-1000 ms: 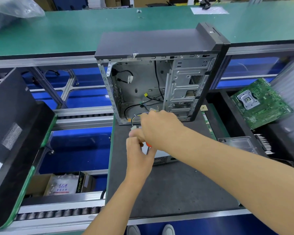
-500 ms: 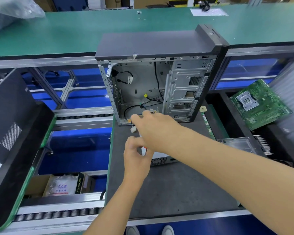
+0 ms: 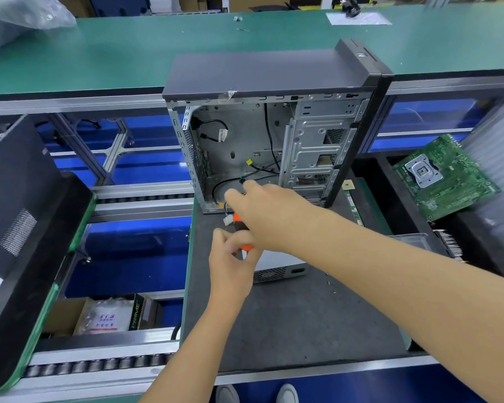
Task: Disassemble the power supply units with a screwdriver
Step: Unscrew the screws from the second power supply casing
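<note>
An emptied computer case (image 3: 262, 135) stands open at the grey mat's (image 3: 288, 324) far edge, the silver power supply unit (image 3: 277, 267) lies mid-mat, mostly hidden beneath the right hand (image 3: 269, 216), fingers extended toward its cables, while the left hand (image 3: 230, 257) grips the orange-and-black screwdriver (image 3: 240, 228), probably readying it.

The right hand (image 3: 274, 216) hides most of the screwdriver (image 3: 240, 225) and power supply (image 3: 277, 267); its grip is unclear.
</note>
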The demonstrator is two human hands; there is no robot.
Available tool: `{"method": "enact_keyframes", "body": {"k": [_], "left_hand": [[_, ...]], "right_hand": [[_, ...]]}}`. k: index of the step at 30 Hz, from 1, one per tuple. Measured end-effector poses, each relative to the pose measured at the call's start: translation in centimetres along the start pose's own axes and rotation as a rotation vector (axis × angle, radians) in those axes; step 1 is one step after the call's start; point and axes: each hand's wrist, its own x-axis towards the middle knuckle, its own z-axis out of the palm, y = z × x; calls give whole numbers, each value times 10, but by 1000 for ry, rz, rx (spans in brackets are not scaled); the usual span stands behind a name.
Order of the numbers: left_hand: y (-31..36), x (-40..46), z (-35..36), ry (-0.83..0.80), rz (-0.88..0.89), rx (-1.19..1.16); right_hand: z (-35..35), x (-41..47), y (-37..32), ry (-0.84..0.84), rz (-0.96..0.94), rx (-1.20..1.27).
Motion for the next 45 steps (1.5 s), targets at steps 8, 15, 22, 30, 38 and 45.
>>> {"method": "enact_keyframes", "body": {"k": [8, 15, 22, 30, 38, 45], "left_hand": [[-4, -1, -14, -193, 55, 70], [9, 9, -14, -135, 65, 69], [-1, 2, -25, -266, 47, 83], [4, 11, -19, -156, -24, 95], [11, 13, -24, -319, 46, 51], [15, 14, -7, -176, 53, 74]], "right_hand": [[2, 3, 4, -115, -11, 201], [-7, -1, -7, -31, 118, -25], [-7, -2, 11, -245, 3, 223], [-3, -2, -3, -21, 154, 160], [-11, -6, 10, -236, 20, 287], [-9, -6, 2, -25, 145, 104]]}}
